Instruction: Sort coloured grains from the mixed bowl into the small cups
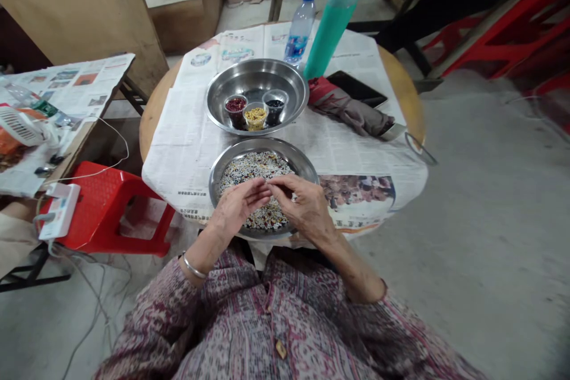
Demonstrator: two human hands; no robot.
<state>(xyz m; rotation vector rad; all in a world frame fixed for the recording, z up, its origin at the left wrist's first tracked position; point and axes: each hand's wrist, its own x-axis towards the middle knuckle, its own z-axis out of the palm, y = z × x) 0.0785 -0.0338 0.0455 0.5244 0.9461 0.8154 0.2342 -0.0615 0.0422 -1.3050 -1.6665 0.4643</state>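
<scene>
My left hand [240, 202] is over the near metal plate [310, 173], palm turned inward and fingers stretched out, slightly cupped. Nothing shows plainly in its palm. At its fingertips my right hand [303, 199] is closed in a pinch; whatever lies between thumb and forefinger is too small to make out. Below both hands, mixed grains and beans [253, 167], white, black, yellow and red, cover the plate. Just beyond it, a deeper steel basin [218, 80] holds three clear plastic cups: one of red beans [236, 104], one of yellow beans [255, 117], one of black beans [275, 108].
Newspaper [178, 136] covers the round table. Behind the basin stand a plastic bottle [301, 27] and a tall green bottle [335, 21]; a folded umbrella [351, 108] lies at the right. To the left are a red stool [107, 202], a power strip [60, 211] and loose cables.
</scene>
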